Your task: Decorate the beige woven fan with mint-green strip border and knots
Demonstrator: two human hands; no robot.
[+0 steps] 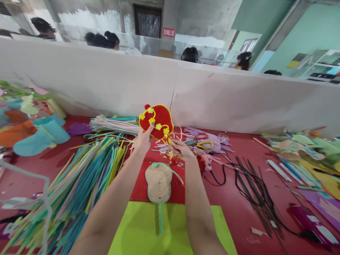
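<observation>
Raised over the far side of the table is a red fuzzy fan (163, 118) with a yellow edge and yellow flowers. My left hand (145, 139) grips it at the lower left, thumb on its front. At its lower right, my right hand (182, 148) is closed in a pinch on a yellow strip at the fan's bottom end; the fingers partly hide it. Below, between my forearms, lies a beige fan (158, 182) with a pale green edge and stem.
Pipe cleaners in many colours (92, 173) spread at left. Yellow-handled scissors (204, 144), a pink glue gun (205, 161) and a black cable (255, 198) lie at right. A yellow-green sheet (138, 226) covers the front. A white partition (106, 81) stands behind; people are beyond it.
</observation>
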